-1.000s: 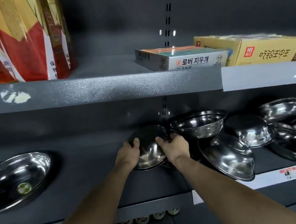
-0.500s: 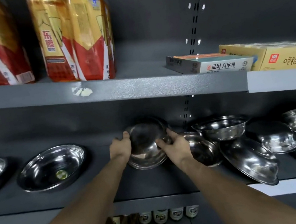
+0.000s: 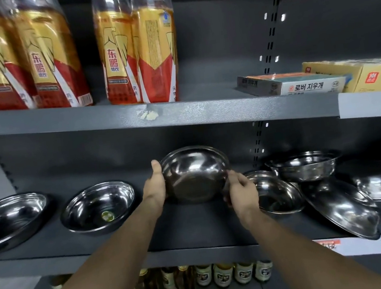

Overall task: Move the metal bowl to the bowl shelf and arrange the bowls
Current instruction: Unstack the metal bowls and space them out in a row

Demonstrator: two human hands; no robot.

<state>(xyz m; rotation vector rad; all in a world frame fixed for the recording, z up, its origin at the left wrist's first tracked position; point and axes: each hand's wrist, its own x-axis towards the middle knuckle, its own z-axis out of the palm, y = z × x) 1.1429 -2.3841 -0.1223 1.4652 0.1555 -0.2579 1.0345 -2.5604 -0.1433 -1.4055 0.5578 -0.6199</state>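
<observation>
I hold a metal bowl [image 3: 195, 174] tilted on edge, its underside facing me, just above the dark bowl shelf [image 3: 196, 225]. My left hand [image 3: 154, 185] grips its left rim and my right hand [image 3: 240, 192] grips its lower right rim. Two bowls stand upright to the left: one [image 3: 98, 207] with a sticker inside and one [image 3: 10, 219] at the far left. To the right lie several bowls in disorder: a small one [image 3: 276, 193] beside my right hand, an upright one [image 3: 303, 167] behind it, and one leaning at the shelf's front edge [image 3: 340, 211].
The upper shelf [image 3: 180, 115] hangs low over the bowls, carrying red and gold drink bottles [image 3: 136, 53] and flat boxes [image 3: 299, 83]. Small bottles [image 3: 228, 273] stand on the shelf below. More bowls [image 3: 378, 183] crowd the far right.
Both hands have carried the bowl leftward from the cluster on the right and raised it a little. The view has turned left, bringing in the far-left bowl.
</observation>
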